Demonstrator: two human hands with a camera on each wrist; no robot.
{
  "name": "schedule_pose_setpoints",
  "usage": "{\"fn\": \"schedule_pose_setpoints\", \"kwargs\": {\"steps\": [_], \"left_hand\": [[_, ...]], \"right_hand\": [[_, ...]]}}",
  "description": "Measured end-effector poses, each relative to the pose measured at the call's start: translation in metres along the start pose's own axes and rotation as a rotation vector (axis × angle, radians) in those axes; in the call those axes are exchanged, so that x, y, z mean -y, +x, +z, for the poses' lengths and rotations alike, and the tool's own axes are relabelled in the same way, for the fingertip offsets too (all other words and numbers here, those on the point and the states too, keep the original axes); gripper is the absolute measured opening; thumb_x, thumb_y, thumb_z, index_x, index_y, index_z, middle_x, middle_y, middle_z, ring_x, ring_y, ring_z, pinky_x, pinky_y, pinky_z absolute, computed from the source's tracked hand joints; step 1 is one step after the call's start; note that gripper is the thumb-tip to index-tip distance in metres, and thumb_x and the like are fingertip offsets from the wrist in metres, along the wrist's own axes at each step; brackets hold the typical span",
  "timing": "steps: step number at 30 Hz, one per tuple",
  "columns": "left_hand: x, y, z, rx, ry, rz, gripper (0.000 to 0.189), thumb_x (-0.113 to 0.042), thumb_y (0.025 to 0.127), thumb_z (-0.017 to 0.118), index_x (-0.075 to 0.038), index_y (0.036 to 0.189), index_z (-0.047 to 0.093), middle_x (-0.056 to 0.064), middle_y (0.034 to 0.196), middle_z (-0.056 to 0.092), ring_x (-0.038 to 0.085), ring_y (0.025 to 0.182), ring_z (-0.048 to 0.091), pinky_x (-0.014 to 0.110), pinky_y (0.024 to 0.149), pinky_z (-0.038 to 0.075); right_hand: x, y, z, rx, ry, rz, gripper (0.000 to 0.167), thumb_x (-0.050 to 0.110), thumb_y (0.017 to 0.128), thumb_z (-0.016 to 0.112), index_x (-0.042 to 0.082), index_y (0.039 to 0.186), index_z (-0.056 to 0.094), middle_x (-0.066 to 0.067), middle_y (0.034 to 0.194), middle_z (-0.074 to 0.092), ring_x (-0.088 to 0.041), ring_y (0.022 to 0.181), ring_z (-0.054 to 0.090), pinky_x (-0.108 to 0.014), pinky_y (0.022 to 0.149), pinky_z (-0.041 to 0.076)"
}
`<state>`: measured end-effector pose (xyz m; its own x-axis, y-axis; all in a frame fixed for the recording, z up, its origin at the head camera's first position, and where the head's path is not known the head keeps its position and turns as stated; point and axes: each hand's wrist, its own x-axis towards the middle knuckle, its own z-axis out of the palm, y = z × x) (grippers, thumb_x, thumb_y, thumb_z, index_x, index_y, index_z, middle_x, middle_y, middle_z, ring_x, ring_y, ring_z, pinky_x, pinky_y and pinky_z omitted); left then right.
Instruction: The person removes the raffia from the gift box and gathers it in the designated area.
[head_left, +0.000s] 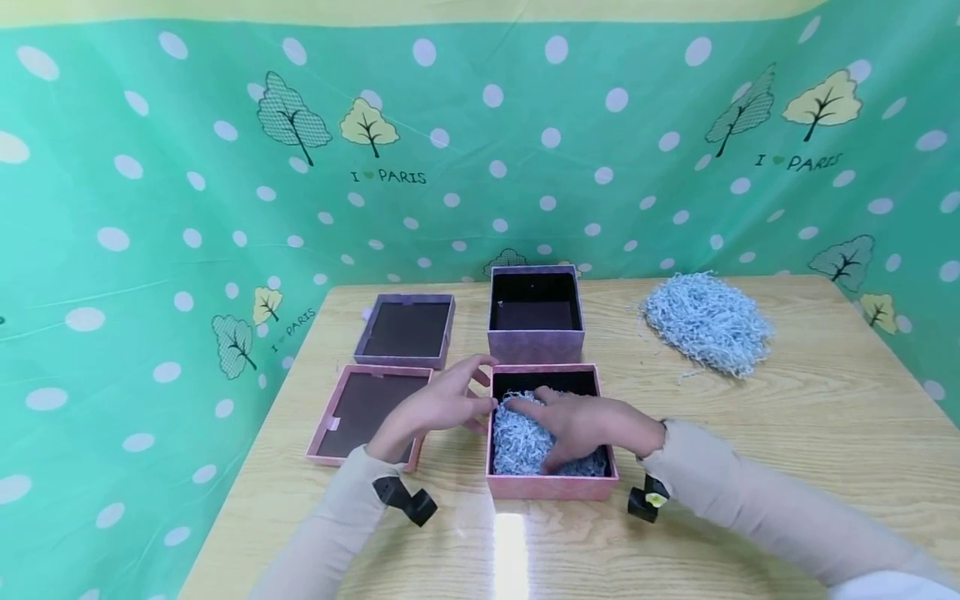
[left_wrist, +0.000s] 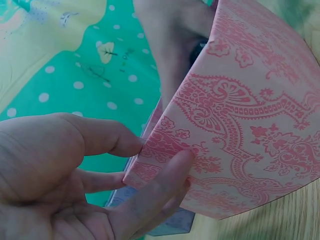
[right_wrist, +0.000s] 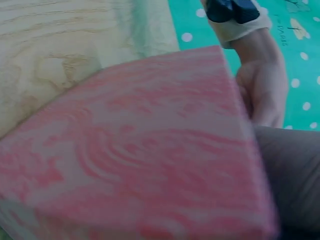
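Note:
A pink patterned box [head_left: 551, 487] stands open in front of me, with blue shredded paper [head_left: 517, 442] inside. My right hand [head_left: 581, 425] is inside it, fingers spread over the paper. At the box's left wall, my left hand [head_left: 442, 404] steadies it with extended fingers. The left wrist view shows the thumb at the rim and fingertips [left_wrist: 177, 162] against the outer side. In the right wrist view the box wall [right_wrist: 140, 135] hides the right hand.
Behind the pink box stands an open purple box [head_left: 535, 342]. To the left lie a purple lid [head_left: 408, 329] and a pink lid [head_left: 367, 412], both inside up. A heap of blue shredded paper [head_left: 708, 321] lies at the back right of the wooden table [head_left: 787, 433].

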<state>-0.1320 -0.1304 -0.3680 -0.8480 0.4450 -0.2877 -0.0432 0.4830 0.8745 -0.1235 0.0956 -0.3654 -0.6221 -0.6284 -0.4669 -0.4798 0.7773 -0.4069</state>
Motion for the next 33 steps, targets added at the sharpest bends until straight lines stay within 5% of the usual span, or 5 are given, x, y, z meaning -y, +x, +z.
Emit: {"fn": "schedule_pose_setpoints", "kwargs": {"steps": [9,16,23,28,33], "left_hand": [[0.003,0.001,-0.004,0.035,-0.112,-0.014,0.060,0.004,0.097,0.062,-0.003,0.151,0.037,0.029,0.134,0.044,0.027,0.080,0.069,0.049,0.075,0.063],[0.006,0.002,-0.008,0.094,-0.184,-0.029,0.057,0.003,0.100,0.059,-0.004,0.150,0.033,0.023,0.128,0.041,0.031,0.087,0.068,0.048,0.078,0.063],[0.007,0.002,-0.008,0.113,-0.190,-0.026,0.055,0.003,0.102,0.057,-0.008,0.151,0.034,0.023,0.129,0.040,0.032,0.089,0.068,0.050,0.081,0.062],[0.007,0.002,-0.009,0.130,-0.187,-0.012,0.056,0.005,0.102,0.055,-0.006,0.151,0.032,0.024,0.130,0.040,0.032,0.092,0.068,0.049,0.081,0.062],[0.008,0.002,-0.011,0.151,-0.195,-0.001,0.056,0.005,0.101,0.053,-0.003,0.152,0.029,0.023,0.130,0.039,0.030,0.094,0.067,0.047,0.082,0.062]], "right_hand": [[0.001,0.012,0.011,-0.028,0.011,-0.006,0.078,0.019,0.089,0.084,0.028,0.155,0.044,-0.022,0.152,0.039,-0.035,0.119,0.058,-0.046,0.085,0.059],[-0.002,0.012,0.007,-0.084,0.011,-0.072,0.062,0.009,0.089,0.080,0.021,0.146,0.056,-0.025,0.154,0.042,-0.045,0.122,0.057,-0.053,0.083,0.058],[0.000,-0.003,-0.016,-0.118,0.077,-0.075,0.061,0.002,0.089,0.077,0.024,0.143,0.058,-0.025,0.158,0.038,-0.026,0.097,0.067,-0.035,0.065,0.054],[0.001,-0.019,-0.033,-0.148,0.105,-0.096,0.063,-0.001,0.089,0.076,0.021,0.144,0.058,-0.026,0.160,0.036,-0.040,0.129,0.056,-0.028,0.060,0.050],[-0.001,-0.036,-0.050,-0.188,0.116,-0.122,0.065,-0.004,0.088,0.073,0.017,0.147,0.055,-0.024,0.151,0.043,-0.023,0.079,0.064,-0.026,0.053,0.045]]}}
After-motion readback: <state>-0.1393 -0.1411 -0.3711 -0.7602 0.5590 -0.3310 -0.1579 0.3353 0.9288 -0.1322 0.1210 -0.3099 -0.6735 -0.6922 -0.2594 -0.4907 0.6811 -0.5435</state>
